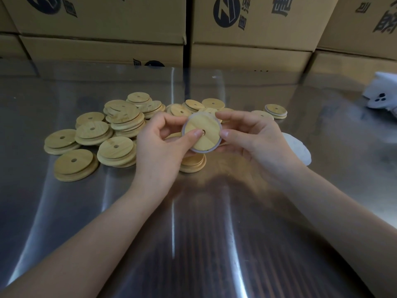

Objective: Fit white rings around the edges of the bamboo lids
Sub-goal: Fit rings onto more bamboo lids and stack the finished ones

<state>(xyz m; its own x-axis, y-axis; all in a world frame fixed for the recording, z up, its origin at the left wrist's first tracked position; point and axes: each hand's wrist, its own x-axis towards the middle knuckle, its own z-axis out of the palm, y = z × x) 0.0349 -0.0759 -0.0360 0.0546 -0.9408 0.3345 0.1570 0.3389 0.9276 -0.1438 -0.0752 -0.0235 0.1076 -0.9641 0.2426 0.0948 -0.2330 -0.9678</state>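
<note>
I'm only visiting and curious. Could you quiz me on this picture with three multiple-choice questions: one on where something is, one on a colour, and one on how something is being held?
1. Where does the pile of loose bamboo lids lie?
A. In a basket
B. On the metal table
C. On the floor

2. What colour is the ring round the held lid?
A. Black
B. Red
C. White

3. How is the held lid kept up?
A. It lies untouched on the table
B. The left hand and right hand grip it together
C. One hand alone pinches it

Answers:
1 B, the lids rest on the shiny steel surface.
2 C, a pale white rim shows round its edge.
3 B, fingers of both hands curl round it.
</note>
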